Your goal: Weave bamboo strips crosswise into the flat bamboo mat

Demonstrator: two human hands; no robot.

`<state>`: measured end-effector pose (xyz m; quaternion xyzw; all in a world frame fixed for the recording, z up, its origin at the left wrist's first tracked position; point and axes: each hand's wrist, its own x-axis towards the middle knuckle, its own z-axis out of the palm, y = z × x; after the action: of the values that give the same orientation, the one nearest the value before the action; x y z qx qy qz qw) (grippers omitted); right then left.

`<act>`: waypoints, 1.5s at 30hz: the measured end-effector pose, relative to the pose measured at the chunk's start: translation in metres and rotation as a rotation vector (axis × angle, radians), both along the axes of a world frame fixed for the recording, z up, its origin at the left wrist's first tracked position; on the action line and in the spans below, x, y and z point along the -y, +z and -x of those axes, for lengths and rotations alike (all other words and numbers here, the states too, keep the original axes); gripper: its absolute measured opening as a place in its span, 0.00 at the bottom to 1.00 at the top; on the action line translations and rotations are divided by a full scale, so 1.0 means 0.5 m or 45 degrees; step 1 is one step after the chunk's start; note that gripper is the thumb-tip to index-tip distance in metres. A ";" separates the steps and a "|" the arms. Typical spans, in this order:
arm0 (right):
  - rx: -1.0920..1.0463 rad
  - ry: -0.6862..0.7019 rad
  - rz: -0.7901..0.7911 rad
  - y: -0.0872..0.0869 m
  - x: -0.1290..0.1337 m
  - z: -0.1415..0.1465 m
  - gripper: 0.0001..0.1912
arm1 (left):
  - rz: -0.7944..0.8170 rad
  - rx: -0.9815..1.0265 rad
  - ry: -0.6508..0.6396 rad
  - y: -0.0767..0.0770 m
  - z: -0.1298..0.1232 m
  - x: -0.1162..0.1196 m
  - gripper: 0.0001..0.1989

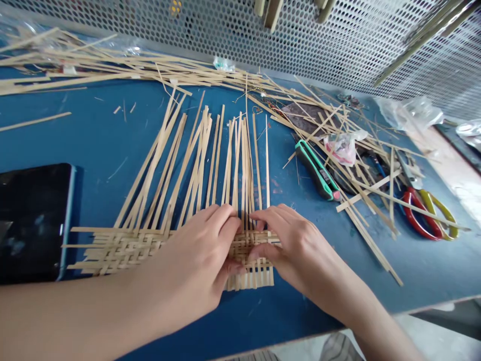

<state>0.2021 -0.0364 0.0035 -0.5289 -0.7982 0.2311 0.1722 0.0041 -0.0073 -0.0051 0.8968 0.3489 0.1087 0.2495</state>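
A partly woven mat of pale bamboo strips lies flat near the front of the blue table. Its long loose strips fan out toward the back. My left hand rests over the middle of the weave, fingers curled and thumb low, pressed on the strips. At the mat's right end, my right hand grips the weave with thumb and bent fingers around its crossing strips. Both hands cover parts of the weave, so the strips directly beneath them are hidden.
A dark tablet lies at the left. On the right are a green utility knife, red-and-yellow-handled scissors and scattered strips. More strips pile along the back, below a perforated metal panel. The table's front edge shows at lower right.
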 end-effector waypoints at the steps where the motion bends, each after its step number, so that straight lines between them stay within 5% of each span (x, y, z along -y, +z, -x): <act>1: -0.011 -0.002 0.008 0.001 0.000 -0.001 0.15 | 0.005 0.004 -0.003 0.002 0.002 -0.001 0.11; 8: -0.107 -0.058 -0.115 0.014 0.012 -0.003 0.08 | -0.059 0.024 -0.080 0.012 0.051 -0.013 0.08; 18: 0.039 0.291 -0.098 0.009 -0.008 0.051 0.07 | -0.115 -0.053 -0.043 0.008 0.060 -0.020 0.07; 25: -0.012 0.164 -0.052 -0.005 -0.017 0.062 0.15 | -0.222 -0.134 -0.013 0.015 0.064 -0.022 0.05; 40: -0.029 0.069 -0.053 -0.011 -0.011 0.071 0.11 | -0.239 -0.036 0.044 -0.010 0.064 -0.010 0.06; 45: -0.136 0.101 0.015 0.023 -0.007 0.041 0.18 | -0.216 -0.059 -0.002 0.009 0.068 -0.007 0.06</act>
<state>0.1816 -0.0331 0.0152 -0.4846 -0.8070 0.2702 0.2022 -0.0300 -0.0039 -0.0005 0.9172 0.3435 0.1169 0.1648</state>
